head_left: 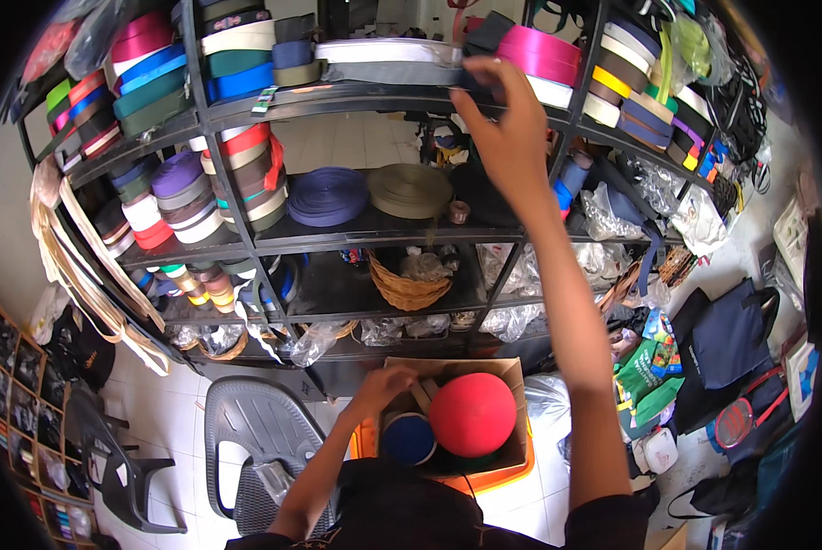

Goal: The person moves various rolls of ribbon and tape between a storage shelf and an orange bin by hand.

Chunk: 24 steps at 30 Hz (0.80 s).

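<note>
My right hand (pixel 510 124) is raised to the upper shelf, thumb and fingers apart. Its fingertips are beside the end of a grey webbing roll (pixel 392 72), under a white roll (pixel 388 51), and close to a black roll (pixel 487 35). A wide pink ribbon roll (pixel 539 55) sits just right of it. Low in front of me, my left hand (pixel 383 387) grips the upper left edge of an open cardboard box (pixel 513 371); its fingertips are partly hidden. Inside the box are a round red roll (pixel 472 414) and a smaller dark blue roll (pixel 408 438).
A black shelf rack (pixel 337 103) spans the front, stacked with colourful webbing rolls. Purple-blue (pixel 327 194) and olive (pixel 410 190) coils lie on its middle shelf, above a wicker basket (pixel 409 282). A grey plastic chair (pixel 255 412) stands left of the box; bags (pixel 727 344) pile up right.
</note>
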### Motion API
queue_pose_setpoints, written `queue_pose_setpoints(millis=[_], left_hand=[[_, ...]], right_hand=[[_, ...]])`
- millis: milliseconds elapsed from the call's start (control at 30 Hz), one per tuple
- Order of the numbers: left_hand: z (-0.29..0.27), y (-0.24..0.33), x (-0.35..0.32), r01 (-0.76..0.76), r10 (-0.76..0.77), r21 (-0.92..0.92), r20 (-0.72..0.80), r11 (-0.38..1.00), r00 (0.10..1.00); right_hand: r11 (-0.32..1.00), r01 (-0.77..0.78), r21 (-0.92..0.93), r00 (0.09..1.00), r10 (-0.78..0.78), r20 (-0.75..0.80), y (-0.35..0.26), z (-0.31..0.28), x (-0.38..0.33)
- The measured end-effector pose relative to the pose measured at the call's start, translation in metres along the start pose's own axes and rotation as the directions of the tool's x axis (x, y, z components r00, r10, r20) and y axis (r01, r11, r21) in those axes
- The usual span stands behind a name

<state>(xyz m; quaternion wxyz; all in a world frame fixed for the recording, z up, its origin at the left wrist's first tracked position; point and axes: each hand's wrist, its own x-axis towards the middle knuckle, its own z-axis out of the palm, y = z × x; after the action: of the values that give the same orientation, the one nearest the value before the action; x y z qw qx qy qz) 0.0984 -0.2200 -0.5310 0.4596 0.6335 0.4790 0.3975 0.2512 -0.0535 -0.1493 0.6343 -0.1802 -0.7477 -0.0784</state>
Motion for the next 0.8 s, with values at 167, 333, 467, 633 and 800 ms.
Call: queue_pose_setpoints(millis=[167, 333, 467, 633, 800], left_hand=[[-0.004, -0.145, -0.136, 0.265, -0.309, -0.191, -0.259, 0.945, 0.915], [-0.012, -0.217, -0.297, 0.632, -0.800, -0.503, -0.254, 0.590, 0.544], [-0.010, -0.203, -0.365, 0.591, -0.871, -0.639, -0.354, 0.492, 0.342], [0.012, -0.201, -0.379, 0.433, -0.854, -0.738, -0.423, 0.518, 0.302], [0.027, -0.221, -0.361, 0.393, -0.866, -0.792, -0.320, 0.467, 0.384]], right_hand=[[0.945, 0.131, -0.301, 0.960, -0.045, 0.276, 0.012, 0.071, 0.083], [0.871, 0.162, -0.464, 0.847, 0.118, 0.519, 0.013, 0.120, 0.117], [0.835, 0.159, -0.526, 0.745, 0.249, 0.619, 0.017, 0.136, 0.131], [0.806, 0.171, -0.567, 0.683, 0.317, 0.657, 0.010, 0.140, 0.138], [0.800, 0.166, -0.577, 0.700, 0.317, 0.640, 0.006, 0.143, 0.143]])
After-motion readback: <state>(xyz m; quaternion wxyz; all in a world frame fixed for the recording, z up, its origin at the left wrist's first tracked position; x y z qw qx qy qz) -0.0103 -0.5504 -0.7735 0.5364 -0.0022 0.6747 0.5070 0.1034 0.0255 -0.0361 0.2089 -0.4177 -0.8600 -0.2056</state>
